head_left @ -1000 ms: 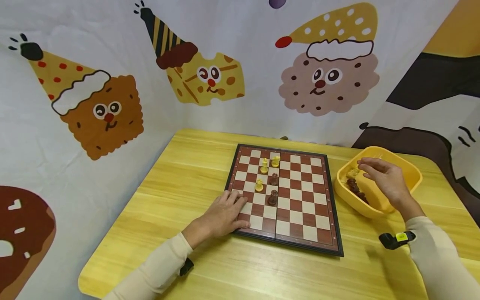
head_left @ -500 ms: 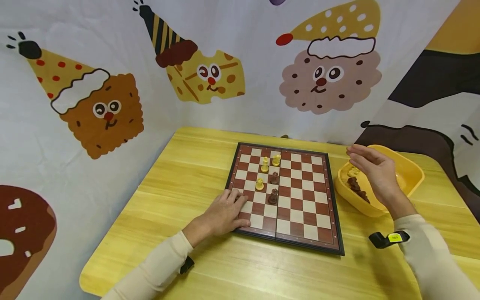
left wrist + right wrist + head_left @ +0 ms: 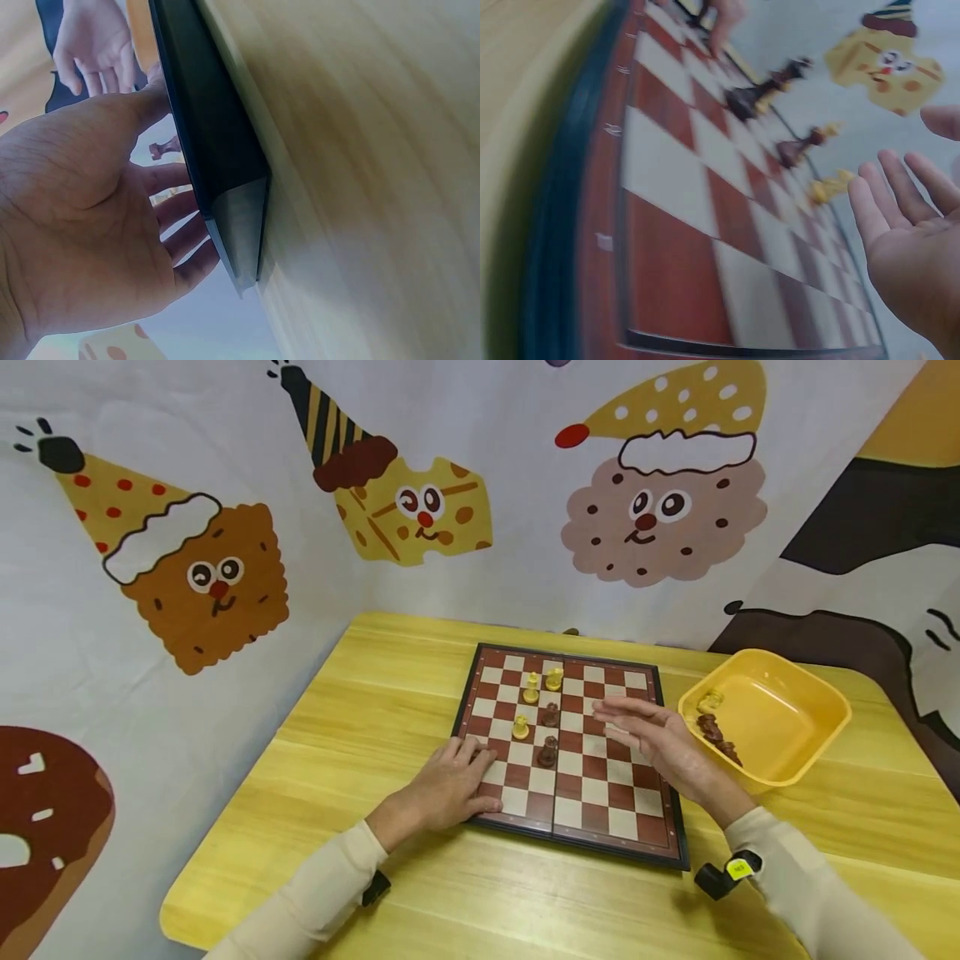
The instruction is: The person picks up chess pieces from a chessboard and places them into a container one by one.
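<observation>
A brown-and-cream chessboard (image 3: 595, 816) lies on the yellow table. My left hand (image 3: 446, 785) rests on its left edge, fingers spread over the squares; in the left wrist view the palm (image 3: 82, 217) stands beside the board's black side (image 3: 217, 112). My right hand (image 3: 667, 747) hovers over the board's right half, fingers extended, nothing visible in it; the right wrist view shows its palm (image 3: 930, 262). On the left half stand two dark chess pieces, a nearer one (image 3: 548, 752) and a farther one (image 3: 551, 715), and three yellow ones, including a near one (image 3: 521, 727) and a taller one (image 3: 531, 689).
A yellow plastic bin (image 3: 831, 706) stands right of the board, with yellow pieces (image 3: 709, 700) and dark pieces (image 3: 716, 737) along its left side. Behind the table hangs a white cloth (image 3: 517, 585) printed with cartoon snacks.
My right hand has moved left and nearer, from over the bin to over the board's right half. The left hand stays on the board edge; the pieces on the board have not moved.
</observation>
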Demonstrator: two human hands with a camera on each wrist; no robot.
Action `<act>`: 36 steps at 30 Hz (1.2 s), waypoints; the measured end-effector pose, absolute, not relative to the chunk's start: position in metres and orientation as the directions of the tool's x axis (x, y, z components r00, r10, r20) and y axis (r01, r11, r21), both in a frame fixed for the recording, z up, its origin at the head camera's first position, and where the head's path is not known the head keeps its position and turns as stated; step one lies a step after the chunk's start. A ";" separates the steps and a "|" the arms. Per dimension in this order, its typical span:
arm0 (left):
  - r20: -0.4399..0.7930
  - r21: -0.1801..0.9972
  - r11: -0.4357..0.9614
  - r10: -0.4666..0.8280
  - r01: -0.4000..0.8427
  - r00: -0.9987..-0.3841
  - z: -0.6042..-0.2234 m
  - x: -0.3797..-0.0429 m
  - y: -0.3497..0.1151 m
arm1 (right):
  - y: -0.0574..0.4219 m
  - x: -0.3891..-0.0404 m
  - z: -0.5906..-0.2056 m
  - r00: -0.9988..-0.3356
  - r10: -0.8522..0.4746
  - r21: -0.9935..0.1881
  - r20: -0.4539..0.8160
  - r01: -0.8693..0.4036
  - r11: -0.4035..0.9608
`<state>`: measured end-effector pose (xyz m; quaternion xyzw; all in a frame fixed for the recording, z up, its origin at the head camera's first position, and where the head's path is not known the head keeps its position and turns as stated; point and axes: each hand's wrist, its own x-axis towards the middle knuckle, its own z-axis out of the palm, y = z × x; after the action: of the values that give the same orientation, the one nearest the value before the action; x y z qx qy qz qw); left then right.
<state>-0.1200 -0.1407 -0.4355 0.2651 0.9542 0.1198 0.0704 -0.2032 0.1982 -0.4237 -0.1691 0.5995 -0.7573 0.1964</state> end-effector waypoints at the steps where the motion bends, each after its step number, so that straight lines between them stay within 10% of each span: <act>1: -0.066 0.262 0.831 0.523 0.491 -0.850 -0.436 -0.120 -0.141 | 0.194 -0.202 -0.427 -0.862 -0.507 -0.984 0.009 0.082 -0.157; 8: -0.063 0.231 0.838 0.519 0.494 -0.852 -0.435 -0.121 -0.142 | 0.161 -0.198 -0.445 -0.834 -0.549 -0.989 -0.051 -0.035 0.147; 36: -0.101 0.174 0.837 0.540 0.519 -0.836 -0.431 -0.117 -0.136 | 0.139 -0.192 -0.459 -0.896 -0.440 -0.966 -0.061 -0.058 0.253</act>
<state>-0.1168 -0.1360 -0.4315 0.2771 0.9555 0.0696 0.0731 -0.1916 0.1392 -0.4586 -0.1608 0.7748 -0.5896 0.1618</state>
